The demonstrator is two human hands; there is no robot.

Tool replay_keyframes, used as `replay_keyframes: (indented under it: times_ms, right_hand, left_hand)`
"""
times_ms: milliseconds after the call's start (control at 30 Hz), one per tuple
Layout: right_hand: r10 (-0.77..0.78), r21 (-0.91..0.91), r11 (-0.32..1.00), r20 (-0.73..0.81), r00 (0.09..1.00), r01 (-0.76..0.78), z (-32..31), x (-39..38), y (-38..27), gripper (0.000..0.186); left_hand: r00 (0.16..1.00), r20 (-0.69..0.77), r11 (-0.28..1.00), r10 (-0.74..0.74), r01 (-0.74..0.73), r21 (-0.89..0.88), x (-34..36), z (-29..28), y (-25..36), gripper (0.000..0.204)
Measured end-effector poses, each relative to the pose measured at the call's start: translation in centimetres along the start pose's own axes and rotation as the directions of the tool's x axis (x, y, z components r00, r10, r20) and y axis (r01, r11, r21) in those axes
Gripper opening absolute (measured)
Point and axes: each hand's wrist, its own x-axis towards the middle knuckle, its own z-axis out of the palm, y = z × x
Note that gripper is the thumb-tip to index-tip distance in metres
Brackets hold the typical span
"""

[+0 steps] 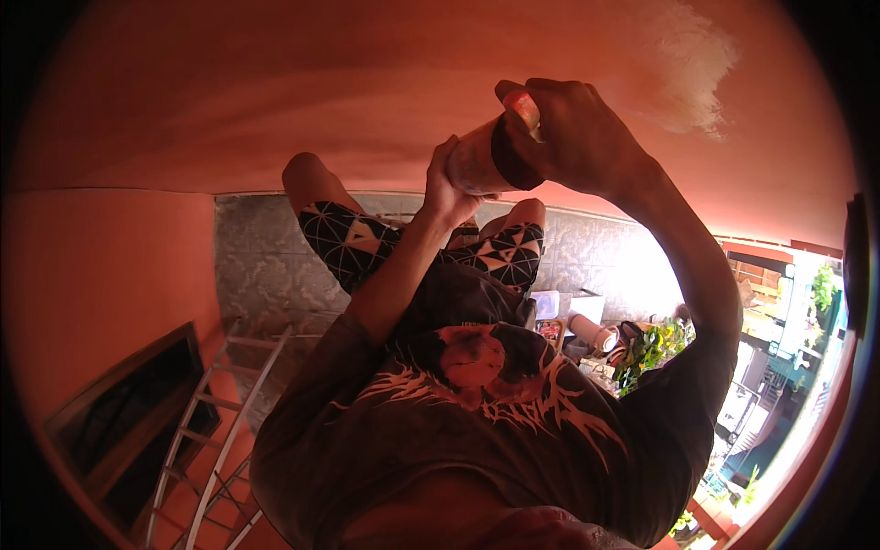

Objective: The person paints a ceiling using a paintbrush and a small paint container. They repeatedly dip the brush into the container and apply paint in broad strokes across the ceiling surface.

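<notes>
In front of the wall, my left hand (444,190) is wrapped round a pale, cylindrical container (475,158). It is tilted, with its dark end (510,158) toward my right. My right hand (579,128) is closed at that end, its fingers bent over the rim. A small object with a rounded red and pale end (522,110) shows between those fingers. Its kind cannot be made out, and the rest of it is hidden. What the container holds is out of sight.
A reddish-orange wall (348,101) rises close ahead, with a pale patch (698,69) at upper right. A metal ladder (215,417) stands at left by a dark-framed window (137,412). Assorted items and a leafy plant (655,353) are on the right.
</notes>
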Motion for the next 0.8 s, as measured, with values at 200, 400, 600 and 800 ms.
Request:
replay_keyframes:
  times_ms: [200,400,600,800]
  right_hand:
    - [-0.122,0.038,0.991,-0.076,0.99,0.125,-1.0,0.1,1.1,0.013]
    - [-0.078,0.544,0.839,0.137,0.988,-0.009,-3.3,0.2,2.0,0.009]
    - [-0.116,0.374,0.927,0.222,0.968,0.025,-2.4,0.6,3.0,0.006]
    - [-0.032,0.096,0.995,0.49,0.871,-0.017,-4.1,0.6,2.0,0.016]
  left_hand:
    - [1.0,-0.014,1.0,-0.018,0.019,0.016,0.5,0.7,0.0,0.064]
    - [0.999,-0.02,0.999,-0.031,0.031,0.032,0.4,1.2,0.6,0.064]
    - [0.995,-0.09,0.997,-0.041,0.047,0.067,0.3,1.5,0.7,0.063]
    - [0.996,-0.01,0.985,-0.086,0.086,0.148,0.4,1.1,0.4,0.058]
